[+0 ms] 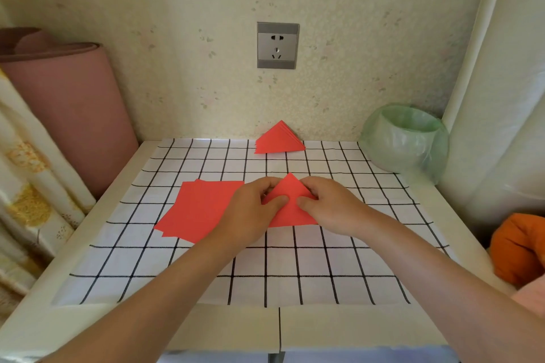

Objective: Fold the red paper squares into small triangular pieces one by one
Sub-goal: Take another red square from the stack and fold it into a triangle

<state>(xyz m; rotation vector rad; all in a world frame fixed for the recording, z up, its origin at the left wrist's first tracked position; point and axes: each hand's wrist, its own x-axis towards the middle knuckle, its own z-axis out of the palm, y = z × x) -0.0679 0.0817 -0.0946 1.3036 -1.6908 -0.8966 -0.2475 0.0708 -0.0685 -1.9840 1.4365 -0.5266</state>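
Note:
A red paper piece (290, 190) folded into a triangle is held at the middle of the checked cloth, point facing away. My left hand (250, 209) pinches its left side between thumb and curled fingers. On its right side, my right hand (330, 203) pinches it the same way. A loose pile of flat red paper squares (197, 209) lies just left of my left hand, partly under it. Against the wall at the back stands a stack of folded red triangles (278, 140).
A white cloth with a black grid (265, 268) covers the small white table (224, 330). A bin lined with a green bag (405, 141) sits at the back right. A pink roll (67, 109) leans at the left; an orange cloth (519, 247) lies at the right.

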